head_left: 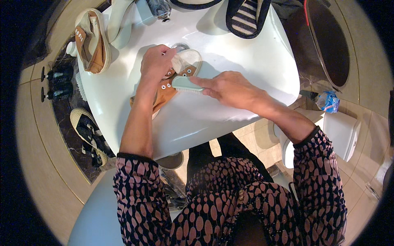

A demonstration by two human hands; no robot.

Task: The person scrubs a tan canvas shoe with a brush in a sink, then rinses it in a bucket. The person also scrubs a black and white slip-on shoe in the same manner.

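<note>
A brown canvas sneaker (pixel 165 97) with a whitish toe and metal eyelets lies in the white washbasin (pixel 262 78). My left hand (pixel 157 63) is closed on the sneaker near its toe and tongue, with the fingertips partly hidden. In my right hand (pixel 234 91) is a pale green scrubbing brush (pixel 186 83), gripped at its near end. Its white bristles point down toward me, and its far end touches the sneaker beside the eyelets. The matching brown sneaker (pixel 97 43) rests on the basin's left rim.
A faucet (pixel 160 9) stands at the back, with a dark striped slipper (pixel 247 18) to its right. Dark bottles (pixel 60 85) and black rope-soled sandals (pixel 88 135) sit on the left. A blue packet (pixel 328 101) lies near the white toilet (pixel 340 133) at right.
</note>
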